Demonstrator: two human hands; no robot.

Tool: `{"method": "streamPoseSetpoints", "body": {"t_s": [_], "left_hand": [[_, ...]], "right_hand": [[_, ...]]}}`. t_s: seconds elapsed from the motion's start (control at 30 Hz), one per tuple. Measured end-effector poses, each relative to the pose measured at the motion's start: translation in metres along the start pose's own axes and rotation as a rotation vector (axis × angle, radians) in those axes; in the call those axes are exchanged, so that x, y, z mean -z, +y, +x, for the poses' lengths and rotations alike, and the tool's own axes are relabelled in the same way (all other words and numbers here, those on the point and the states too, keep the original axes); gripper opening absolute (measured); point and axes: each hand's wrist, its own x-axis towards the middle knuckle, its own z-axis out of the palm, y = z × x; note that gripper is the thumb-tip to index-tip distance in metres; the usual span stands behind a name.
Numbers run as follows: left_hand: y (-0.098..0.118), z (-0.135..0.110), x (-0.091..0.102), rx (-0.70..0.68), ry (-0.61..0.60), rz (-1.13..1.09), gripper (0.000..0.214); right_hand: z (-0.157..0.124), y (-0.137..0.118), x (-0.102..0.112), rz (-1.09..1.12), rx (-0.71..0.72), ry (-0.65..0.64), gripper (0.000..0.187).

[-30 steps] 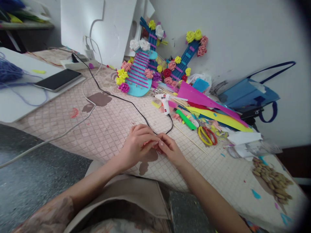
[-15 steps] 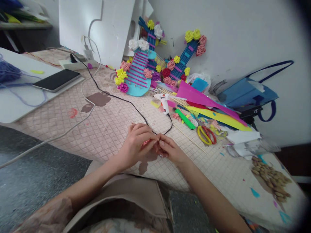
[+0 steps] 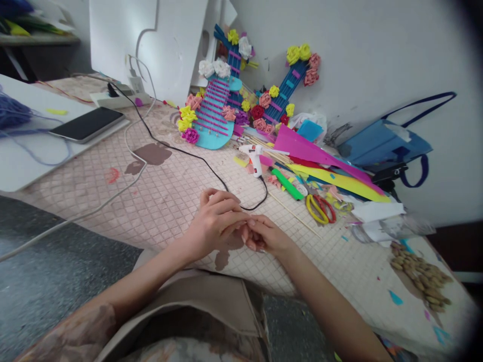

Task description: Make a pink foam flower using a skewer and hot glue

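My left hand (image 3: 218,221) and my right hand (image 3: 266,234) meet just above the near edge of the table, fingertips touching. The left fingers are bent and pressed together over whatever lies under them. My right hand is closed, its thumb and fingers pinched near the left fingertips. What they hold is small and hidden by the fingers. Beyond the hands lies a white hot glue gun (image 3: 255,160) on its side, its black cord (image 3: 206,162) running behind my left hand. A thin wooden stick (image 3: 296,216) lies right of my right hand.
Scissors (image 3: 317,208), a green cutter (image 3: 287,185) and coloured paper sheets (image 3: 324,161) lie at the right. Flower-trimmed cardboard instruments (image 3: 217,113) lean at the back. A phone (image 3: 88,124) rests on the left, shells or nuts (image 3: 420,276) at far right. A white cable (image 3: 101,205) crosses the table.
My right hand has shifted slightly down and its fingers have curled in more. A bit of pink seen between my left fingers before is now covered.
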Motion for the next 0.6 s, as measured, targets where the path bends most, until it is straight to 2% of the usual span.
{"method": "streamPoseSetpoints", "body": {"t_s": [0.17, 0.43, 0.6], "left_hand": [[-0.0009, 0.0010, -0.0018, -0.041, 0.031, -0.043, 0.022], [0.0040, 0.0008, -0.0004, -0.045, -0.016, -0.084, 0.016], [0.0038, -0.0017, -0.0032, 0.106, -0.016, -0.226, 0.014]], "right_hand": [[-0.0010, 0.0003, 0.0015, 0.053, -0.046, -0.044, 0.046], [-0.0029, 0.0025, 0.0056, 0.078, -0.090, -0.101, 0.044], [-0.0028, 0.0001, 0.0038, 0.088, -0.077, -0.120, 0.041]]}}
